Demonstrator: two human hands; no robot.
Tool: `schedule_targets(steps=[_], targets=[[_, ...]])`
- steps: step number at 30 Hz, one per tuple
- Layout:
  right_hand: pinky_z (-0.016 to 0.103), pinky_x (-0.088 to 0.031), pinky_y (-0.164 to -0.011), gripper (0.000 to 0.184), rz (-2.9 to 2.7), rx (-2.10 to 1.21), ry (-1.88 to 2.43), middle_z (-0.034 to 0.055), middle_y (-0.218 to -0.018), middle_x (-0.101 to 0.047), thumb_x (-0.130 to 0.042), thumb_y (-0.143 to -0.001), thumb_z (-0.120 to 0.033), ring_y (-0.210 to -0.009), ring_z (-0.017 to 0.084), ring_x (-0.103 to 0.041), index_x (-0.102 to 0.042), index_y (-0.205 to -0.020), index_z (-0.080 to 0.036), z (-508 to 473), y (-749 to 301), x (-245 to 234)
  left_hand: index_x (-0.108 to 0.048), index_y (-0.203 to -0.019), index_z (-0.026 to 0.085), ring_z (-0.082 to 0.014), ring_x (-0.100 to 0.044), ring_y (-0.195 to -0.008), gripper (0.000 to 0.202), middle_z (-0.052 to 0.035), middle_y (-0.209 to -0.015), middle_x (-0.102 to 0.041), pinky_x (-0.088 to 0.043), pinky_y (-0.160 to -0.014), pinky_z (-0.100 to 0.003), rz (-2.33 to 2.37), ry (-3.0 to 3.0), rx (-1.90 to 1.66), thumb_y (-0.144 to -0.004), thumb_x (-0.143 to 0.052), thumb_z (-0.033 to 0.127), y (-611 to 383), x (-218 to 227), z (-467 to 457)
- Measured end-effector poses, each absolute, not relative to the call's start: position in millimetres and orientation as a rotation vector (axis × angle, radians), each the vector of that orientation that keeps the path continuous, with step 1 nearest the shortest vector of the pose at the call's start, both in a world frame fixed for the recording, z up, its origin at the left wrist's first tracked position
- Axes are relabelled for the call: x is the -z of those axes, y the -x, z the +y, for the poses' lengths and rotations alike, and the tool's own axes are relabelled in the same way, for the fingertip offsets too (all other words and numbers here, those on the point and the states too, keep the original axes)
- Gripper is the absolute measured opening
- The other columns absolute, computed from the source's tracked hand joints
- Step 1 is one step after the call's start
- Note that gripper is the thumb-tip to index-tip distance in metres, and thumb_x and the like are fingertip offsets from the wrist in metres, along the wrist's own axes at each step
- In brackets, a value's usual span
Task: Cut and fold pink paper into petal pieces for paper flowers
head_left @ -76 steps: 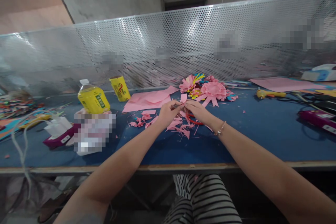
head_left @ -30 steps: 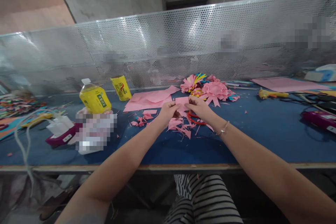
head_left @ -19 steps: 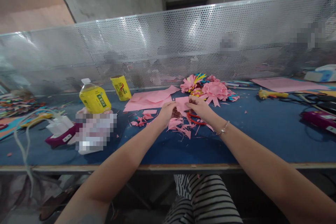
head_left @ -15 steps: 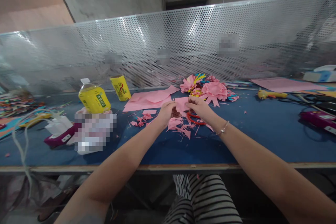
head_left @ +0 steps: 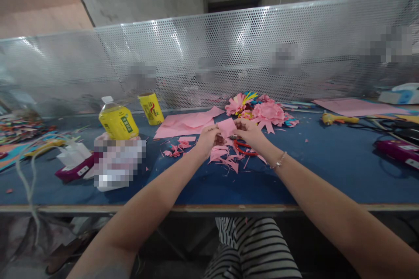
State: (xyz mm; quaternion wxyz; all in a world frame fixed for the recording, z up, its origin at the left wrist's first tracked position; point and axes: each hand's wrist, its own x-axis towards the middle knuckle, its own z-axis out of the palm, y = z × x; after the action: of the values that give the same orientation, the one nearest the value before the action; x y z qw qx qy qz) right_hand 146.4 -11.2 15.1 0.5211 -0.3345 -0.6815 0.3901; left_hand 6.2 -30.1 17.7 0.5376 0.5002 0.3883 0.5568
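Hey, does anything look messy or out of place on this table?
Two things, mildly. Pink paper scraps lie strewn around and below the left hand and right hand, which hold a pink paper piece; that looks untidy. At far left, white cabling droops over the front edge of the blue table, where it could snag.

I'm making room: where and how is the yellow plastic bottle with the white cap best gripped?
Grip the yellow plastic bottle around its broad upper body, likely best from the person's right: its white cap points up, that side looks open, and a pale, pixelated bundle lies before its base.
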Motion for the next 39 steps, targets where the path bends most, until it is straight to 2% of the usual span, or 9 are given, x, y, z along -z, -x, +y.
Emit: schedule_targets(steps=[6, 12, 18, 24, 27, 31, 39], targets=[[0.023, -0.038, -0.051, 0.018, -1.654, -0.945, 0.805, -0.001, -0.068, -0.056, -0.05, -0.057, -0.015, -0.055, 0.008, -0.047, -0.051, -0.074, -0.016, -12, -147, -15, -0.047, -0.064, 0.015, -0.0104, -0.052, -0.036, 0.012, 0.005, -0.047, -0.049, -0.04, -0.038, -0.02, 0.907, -1.14, -1.364, -0.055, -0.052, 0.02, -7, -17, -29], [0.023, -0.037, -0.05, 0.012, -1.68, -0.954, 0.789, -0.0033, -0.059, -0.051, -0.05, -0.059, -0.017, -0.05, 0.008, -0.045, -0.05, -0.072, -0.017, -9, -147, -13, -0.052, -0.074, 0.016, -0.0088, -0.051, -0.038, 0.018, 0.0064, -0.045, -0.047, -0.04, -0.041, -0.02, 0.976, -1.198, -1.426, -0.058, -0.057, 0.024, -5, -15, -26], [0.024, -0.04, -0.054, 0.014, -1.685, -0.946, 0.794, -0.0017, -0.065, -0.053, -0.051, -0.062, -0.019, -0.053, 0.008, -0.047, -0.051, -0.076, -0.017, -6, -149, -11, -0.052, -0.068, 0.016, -0.0065, -0.047, -0.037, 0.013, 0.0064, -0.044, -0.047, -0.04, -0.042, -0.019, 0.995, -1.313, -1.471, -0.058, -0.057, 0.024, -1, -11, -20], [0.025, -0.041, -0.058, 0.025, -1.659, -0.96, 0.72, -0.0002, -0.074, -0.057, -0.055, -0.059, -0.015, -0.06, 0.009, -0.05, -0.053, -0.084, -0.016, -2, -148, -6, -0.047, -0.061, 0.016, -0.006, -0.047, -0.036, 0.011, 0.0061, -0.044, -0.049, -0.037, -0.039, -0.017, 0.919, -1.198, -1.44, -0.055, -0.056, 0.017, -1, -13, -23], [0.024, -0.04, -0.055, 0.027, -1.578, -0.988, 0.778, -0.0019, -0.068, -0.055, -0.059, -0.059, -0.02, -0.056, 0.008, -0.048, -0.053, -0.085, -0.016, 0, -147, -3, -0.043, -0.057, 0.015, -0.0051, -0.049, -0.039, 0.012, 0.0051, -0.045, -0.05, -0.038, -0.041, -0.015, 0.838, -1.109, -1.394, -0.053, -0.055, 0.013, -3, -15, -27], [0.021, -0.036, -0.049, 0.024, -1.522, -1.028, 0.784, -0.0048, -0.057, -0.05, -0.06, -0.059, -0.026, -0.049, 0.006, -0.043, -0.054, -0.081, -0.016, 3, -147, 0, -0.043, -0.059, 0.015, -0.0057, -0.05, -0.04, 0.014, 0.0037, -0.05, -0.053, -0.038, -0.041, -0.016, 0.83, -1.09, -1.344, -0.053, -0.056, 0.012, -4, -17, -30], [0.021, -0.033, -0.048, 0.012, -1.507, -1.083, 0.743, -0.006, -0.051, -0.045, -0.058, -0.062, -0.024, -0.046, 0.005, -0.039, -0.049, -0.063, -0.017, -5, -146, -4, -0.049, -0.069, 0.015, -0.0067, -0.05, -0.04, 0.02, 0.0054, -0.049, -0.051, -0.04, -0.043, -0.019, 0.838, -1.236, -1.363, -0.055, -0.062, 0.021, -4, -14, -28]])
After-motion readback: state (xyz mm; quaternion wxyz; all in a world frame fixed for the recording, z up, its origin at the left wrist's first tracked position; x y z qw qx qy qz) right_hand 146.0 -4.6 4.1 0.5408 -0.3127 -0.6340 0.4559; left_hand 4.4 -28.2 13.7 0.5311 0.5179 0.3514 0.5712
